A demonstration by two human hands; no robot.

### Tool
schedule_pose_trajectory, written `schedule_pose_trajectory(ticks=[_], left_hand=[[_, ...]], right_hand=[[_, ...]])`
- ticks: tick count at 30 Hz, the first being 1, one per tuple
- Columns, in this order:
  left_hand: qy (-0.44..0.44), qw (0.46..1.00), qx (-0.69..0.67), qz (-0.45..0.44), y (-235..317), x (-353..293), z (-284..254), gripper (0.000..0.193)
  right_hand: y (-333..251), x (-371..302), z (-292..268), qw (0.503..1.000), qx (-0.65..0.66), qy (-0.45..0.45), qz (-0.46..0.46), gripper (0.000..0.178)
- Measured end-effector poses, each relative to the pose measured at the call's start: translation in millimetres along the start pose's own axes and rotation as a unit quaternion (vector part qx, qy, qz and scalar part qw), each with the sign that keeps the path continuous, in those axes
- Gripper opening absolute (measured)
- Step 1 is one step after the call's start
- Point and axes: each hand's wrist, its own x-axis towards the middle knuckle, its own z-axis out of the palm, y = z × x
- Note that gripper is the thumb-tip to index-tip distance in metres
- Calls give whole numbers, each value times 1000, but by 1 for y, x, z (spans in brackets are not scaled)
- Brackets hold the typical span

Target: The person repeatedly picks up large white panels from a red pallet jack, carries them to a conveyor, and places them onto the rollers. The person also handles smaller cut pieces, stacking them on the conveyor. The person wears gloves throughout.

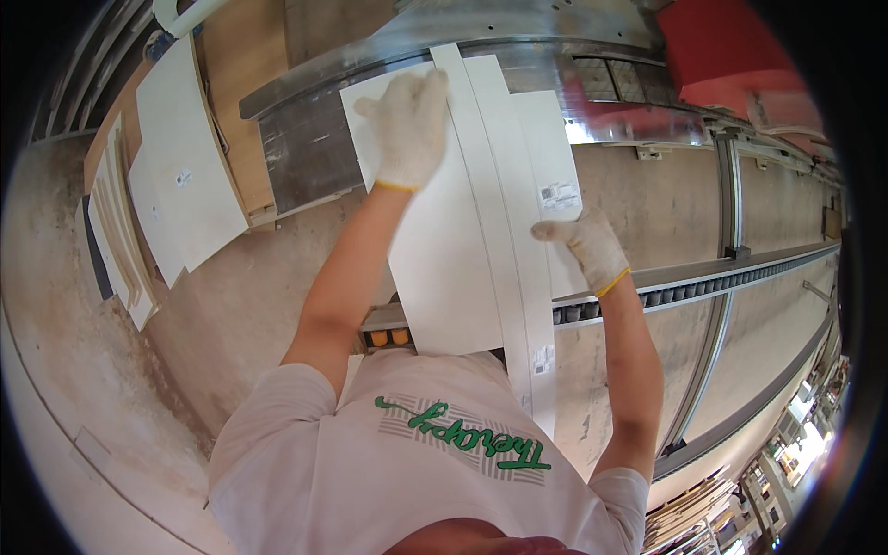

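Head view: saw room over the floor left of the white panels, a roller rail by the right edge. Found far ends on the metal table, long axis pointing away from the torso. Saw left hand on top, thumb spread; could not tell grip of right hand.

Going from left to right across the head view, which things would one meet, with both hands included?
Stack of thin boards, large white panel with a sticker, gloved left hand, narrow white strip, gloved right hand, upright metal rail.
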Motion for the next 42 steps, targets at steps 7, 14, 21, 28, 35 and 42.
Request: schedule_pose_trajectory(ticks=[7, 14, 21, 28, 35, 42], left_hand=[[-2, 989, -4, -145, 15, -82, -45, 30], [-108, 959, 121, 233, 29, -44, -14, 40], [-93, 911, 229, 331, 34, -23, -29, 46], [-86, 920, 211, 320, 34, -19, -24, 45], [-77, 932, 183, 304, 34, -21, -18, 44], [-77, 951, 142, 263, 35, -24, -10, 42]], right_hand=[[2, 3, -4, 999, -42, 5, 31, 49], [3, 6, -3, 999, -29, -14, -21, 51], [-2, 4, -1, 1000, -21, -7, 21, 45], [-14, 16, 5, 999, -4, 0, 40, 42], [-21, 28, 5, 1000, -2, -5, 17, 44], [-51, 67, 4, 999, -10, -40, 5, 49]])
